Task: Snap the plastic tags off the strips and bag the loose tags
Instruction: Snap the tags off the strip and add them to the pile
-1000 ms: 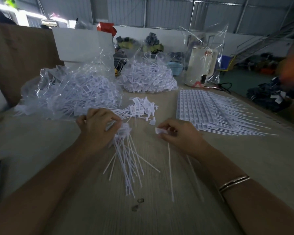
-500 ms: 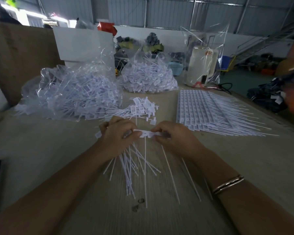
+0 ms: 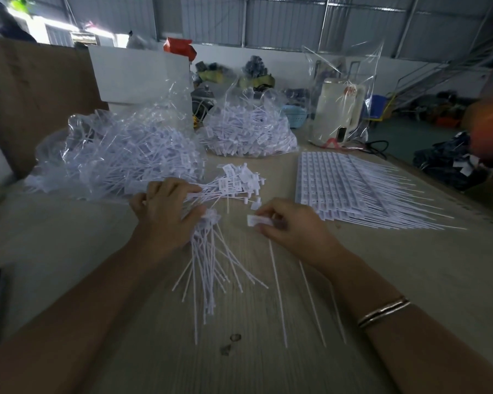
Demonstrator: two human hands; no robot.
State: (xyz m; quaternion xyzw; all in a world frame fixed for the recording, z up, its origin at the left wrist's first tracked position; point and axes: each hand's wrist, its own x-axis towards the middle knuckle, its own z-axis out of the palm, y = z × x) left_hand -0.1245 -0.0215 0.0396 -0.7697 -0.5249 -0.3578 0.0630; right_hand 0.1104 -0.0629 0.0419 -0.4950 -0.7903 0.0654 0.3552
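A bundle of tags (image 3: pixel 211 251) is gripped by the left hand (image 3: pixel 165 214) at frame centre, while a short strip (image 3: pixel 258 220) is pinched by the right hand (image 3: pixel 293 228) just beside it.

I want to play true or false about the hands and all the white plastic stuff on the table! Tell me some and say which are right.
1. The left hand holds a bundle of loose white plastic tags. True.
2. The right hand holds nothing. False: it pinches a short white strip of tags.
3. The flat stack of unbroken white tag strips lies to the right of the hands. True.
4. The two clear plastic bags hold red tags. False: their tags are white.
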